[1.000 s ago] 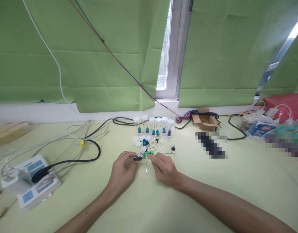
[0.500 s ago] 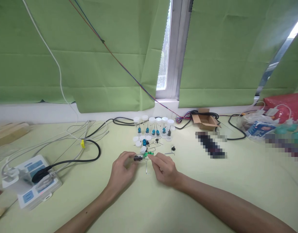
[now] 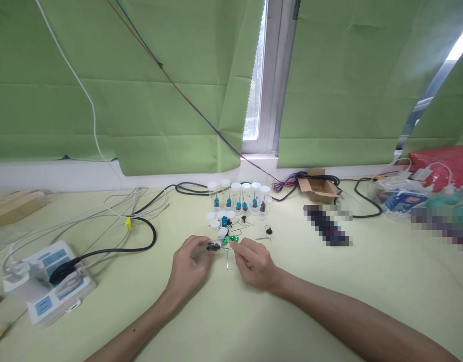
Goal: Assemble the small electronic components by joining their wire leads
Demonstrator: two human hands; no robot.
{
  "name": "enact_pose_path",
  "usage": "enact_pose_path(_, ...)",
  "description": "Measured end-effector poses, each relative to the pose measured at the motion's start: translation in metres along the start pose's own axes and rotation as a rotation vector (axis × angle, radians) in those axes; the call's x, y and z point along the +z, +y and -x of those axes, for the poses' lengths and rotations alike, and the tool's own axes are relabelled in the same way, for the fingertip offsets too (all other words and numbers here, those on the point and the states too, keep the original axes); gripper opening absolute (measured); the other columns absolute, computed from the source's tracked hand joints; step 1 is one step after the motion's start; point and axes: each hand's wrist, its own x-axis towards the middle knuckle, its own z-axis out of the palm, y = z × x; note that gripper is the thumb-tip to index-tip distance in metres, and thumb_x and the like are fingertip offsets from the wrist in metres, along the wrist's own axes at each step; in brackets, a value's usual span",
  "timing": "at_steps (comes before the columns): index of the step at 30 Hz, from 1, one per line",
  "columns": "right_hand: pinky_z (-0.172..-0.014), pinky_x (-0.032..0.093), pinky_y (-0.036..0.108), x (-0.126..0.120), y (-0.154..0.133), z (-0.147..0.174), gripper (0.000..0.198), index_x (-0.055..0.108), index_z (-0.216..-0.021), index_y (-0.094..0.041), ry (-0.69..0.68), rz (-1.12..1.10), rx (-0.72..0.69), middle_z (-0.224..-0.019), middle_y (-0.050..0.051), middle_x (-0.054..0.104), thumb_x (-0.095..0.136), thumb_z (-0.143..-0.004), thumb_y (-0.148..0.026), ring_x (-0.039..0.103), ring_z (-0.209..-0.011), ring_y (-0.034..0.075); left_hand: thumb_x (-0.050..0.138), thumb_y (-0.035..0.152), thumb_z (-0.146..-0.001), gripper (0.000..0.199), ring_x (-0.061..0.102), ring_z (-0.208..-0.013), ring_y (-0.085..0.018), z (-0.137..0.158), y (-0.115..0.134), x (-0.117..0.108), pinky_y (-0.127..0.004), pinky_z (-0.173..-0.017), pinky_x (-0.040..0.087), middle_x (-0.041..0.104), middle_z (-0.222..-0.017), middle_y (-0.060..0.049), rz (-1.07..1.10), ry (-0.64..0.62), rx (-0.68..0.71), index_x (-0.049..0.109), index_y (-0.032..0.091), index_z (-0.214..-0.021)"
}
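My left hand (image 3: 191,264) is closed round a small clear plastic tube (image 3: 220,249) that lies sideways with dark screws (image 3: 213,246) inside it. My right hand (image 3: 256,261) pinches at the tube's right end; what sits between its fingertips is too small to make out. Just beyond the fingertips are several shiny green screws (image 3: 233,239). Below the tube an L-shaped hex key (image 3: 227,262) lies on the table. Behind the hands are white caps (image 3: 215,223), blue screws (image 3: 225,221) and a black screw (image 3: 244,219).
Several capped clear tubes (image 3: 237,198) with screws stand upright in a row. Another black screw (image 3: 269,230) lies right of the hands among hex keys. A power strip (image 3: 61,281) with cables is at left, an open cardboard box (image 3: 319,190) at back right.
Both hands stay almost in the same place. The tube and the dark screws in it have shifted very slightly to the left.
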Motion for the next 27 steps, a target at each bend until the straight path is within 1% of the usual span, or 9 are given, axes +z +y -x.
enact_pose_path(5,-0.047,0.035,0.026,0.0006,0.0004,0.0012,0.03,0.059,-0.108,-0.017,-0.004,0.01,0.008,-0.063,-0.001,0.048,0.044,-0.086,-0.004,0.046,-0.056,0.014,0.058,0.03,-0.079,0.016,0.067,-0.085,-0.024,0.0003,0.0026,-0.0004,-0.031,-0.063,0.055,0.071,-0.088,-0.005,0.0,0.008,0.005,0.066,0.021,-0.089)
enact_pose_path(8,-0.048,0.036,0.025,0.0005,0.0002,0.0006,0.029,0.059,-0.107,-0.017,-0.003,0.0,0.009,-0.063,0.0,0.048,0.044,-0.086,-0.004,0.046,-0.056,0.014,0.058,0.03,-0.079,0.015,0.067,-0.084,-0.023,0.0006,0.003,-0.0007,-0.03,-0.063,0.054,0.071,-0.088,-0.005,-0.005,0.01,0.009,0.066,0.022,-0.088)
enact_pose_path(12,-0.049,0.038,0.025,0.0,-0.0006,-0.0009,0.028,0.059,-0.107,-0.017,0.001,-0.028,0.006,-0.065,0.0,0.048,0.044,-0.087,-0.004,0.046,-0.057,0.014,0.057,0.029,-0.079,0.015,0.067,-0.085,-0.024,0.0004,0.002,0.0,-0.031,-0.065,0.054,0.071,-0.088,-0.005,-0.008,0.006,-0.001,0.066,0.021,-0.088)
enact_pose_path(19,-0.049,0.037,0.025,-0.0011,-0.0023,-0.0025,0.028,0.058,-0.105,-0.017,0.017,-0.055,0.001,-0.064,-0.001,0.046,0.045,-0.085,-0.003,0.044,-0.056,0.014,0.058,0.029,-0.078,0.015,0.066,-0.085,-0.023,0.0001,-0.0005,0.0005,-0.033,-0.073,0.054,0.07,-0.087,-0.005,-0.009,-0.009,-0.027,0.065,0.021,-0.088)
enact_pose_path(24,-0.05,0.037,0.025,-0.0011,-0.002,-0.0027,0.028,0.058,-0.105,-0.017,0.023,-0.057,0.004,-0.065,0.0,0.046,0.043,-0.085,-0.002,0.044,-0.058,0.014,0.058,0.029,-0.077,0.015,0.066,-0.086,-0.023,-0.0008,-0.002,0.0001,-0.032,-0.071,0.054,0.07,-0.089,-0.005,-0.005,-0.018,-0.038,0.065,0.021,-0.087)
enact_pose_path(27,-0.051,0.037,0.025,-0.0008,-0.0016,-0.002,0.027,0.057,-0.104,-0.017,0.008,-0.063,0.009,-0.066,0.0,0.046,0.043,-0.085,-0.002,0.043,-0.059,0.014,0.059,0.029,-0.077,0.015,0.065,-0.088,-0.023,-0.0013,-0.0021,0.0,-0.032,-0.073,0.054,0.071,-0.09,-0.004,-0.014,-0.024,-0.049,0.066,0.021,-0.088)
